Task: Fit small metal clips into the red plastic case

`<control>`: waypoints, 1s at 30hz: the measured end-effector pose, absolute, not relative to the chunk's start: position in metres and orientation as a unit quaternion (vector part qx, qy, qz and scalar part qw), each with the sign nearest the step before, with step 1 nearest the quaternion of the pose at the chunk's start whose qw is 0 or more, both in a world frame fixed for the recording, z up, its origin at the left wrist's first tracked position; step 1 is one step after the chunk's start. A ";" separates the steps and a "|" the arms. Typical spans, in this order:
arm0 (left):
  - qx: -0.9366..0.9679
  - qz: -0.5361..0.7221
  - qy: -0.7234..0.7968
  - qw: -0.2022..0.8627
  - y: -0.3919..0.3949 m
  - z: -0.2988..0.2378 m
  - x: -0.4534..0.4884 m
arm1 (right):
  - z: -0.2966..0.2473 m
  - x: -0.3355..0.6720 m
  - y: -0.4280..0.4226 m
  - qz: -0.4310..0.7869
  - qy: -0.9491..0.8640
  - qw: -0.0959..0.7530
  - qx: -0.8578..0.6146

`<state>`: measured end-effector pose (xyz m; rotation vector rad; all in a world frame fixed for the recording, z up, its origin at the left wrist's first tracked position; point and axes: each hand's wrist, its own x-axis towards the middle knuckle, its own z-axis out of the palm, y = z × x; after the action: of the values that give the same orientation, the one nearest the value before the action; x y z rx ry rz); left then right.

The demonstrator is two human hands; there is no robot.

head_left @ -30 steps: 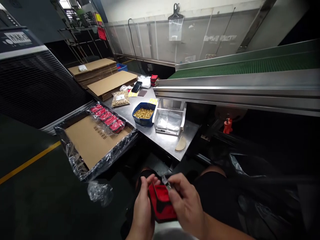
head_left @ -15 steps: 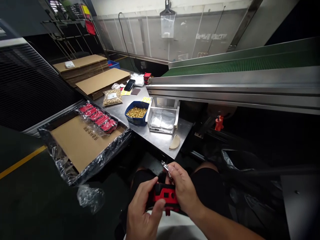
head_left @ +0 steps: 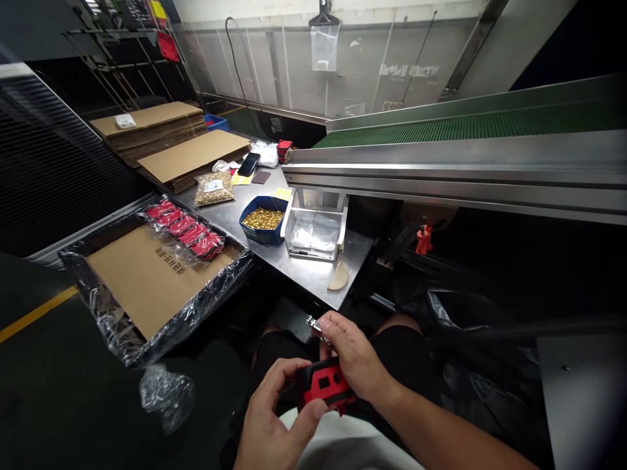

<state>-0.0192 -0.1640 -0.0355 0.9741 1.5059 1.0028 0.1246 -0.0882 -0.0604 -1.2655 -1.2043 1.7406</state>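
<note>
- A green conveyor belt (head_left: 465, 124) ran across the frame from 12 toward 3 o'clock, its steel rail overhanging the steel worktable (head_left: 313, 271) where we sat.
- At 9 o'clock a plastic-lined carton (head_left: 147, 287) held a cardboard sheet and a row of wrapped red pieces (head_left: 183, 228) along its far edge.
- On the table, near 11 o'clock of our hands, stood a blue bin of brass parts (head_left: 263, 219), touching a clear plastic tray (head_left: 314, 232) at its right.
- Low in the frame, at 6 o'clock, we held the red-and-black part (head_left: 326, 385) over our lap, between both hands.
- Our left hand (head_left: 269, 418) was closed on the part from 7 o'clock, thumb pressed on its near edge.
- Our right hand (head_left: 350, 359) was wrapped over the part's top from 1 o'clock, while its fingertips also pinched a small clear-wrapped metal piece (head_left: 316, 326) just above the part, at 11 o'clock of that hand.
- In our judgement, the risk was a drop: the right hand carried two things at once, and the little piece, pinched only at the fingertips, could have slipped to the dark floor below.
</note>
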 end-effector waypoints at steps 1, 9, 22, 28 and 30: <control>0.423 0.413 0.628 0.506 -0.163 -0.035 -0.019 | -0.059 0.124 -0.088 0.667 -0.465 0.325 -0.483; 0.460 0.427 0.606 0.489 -0.166 -0.046 -0.029 | -0.060 0.125 -0.078 0.711 -0.341 0.400 -0.467; 0.317 0.543 0.579 0.519 -0.170 -0.055 -0.015 | -0.066 0.117 -0.086 0.700 -0.074 0.531 -0.472; 0.320 0.532 0.600 0.505 -0.167 -0.064 -0.014 | -0.066 0.123 -0.085 0.662 -0.221 0.518 -0.495; 0.329 0.525 0.596 0.511 -0.167 -0.071 -0.015 | -0.067 0.124 -0.087 0.632 -0.283 0.516 -0.505</control>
<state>-0.0149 -0.1671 -0.0710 0.7924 1.4350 1.2636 0.1239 -0.0874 -0.0668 -1.2141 -0.6792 1.5170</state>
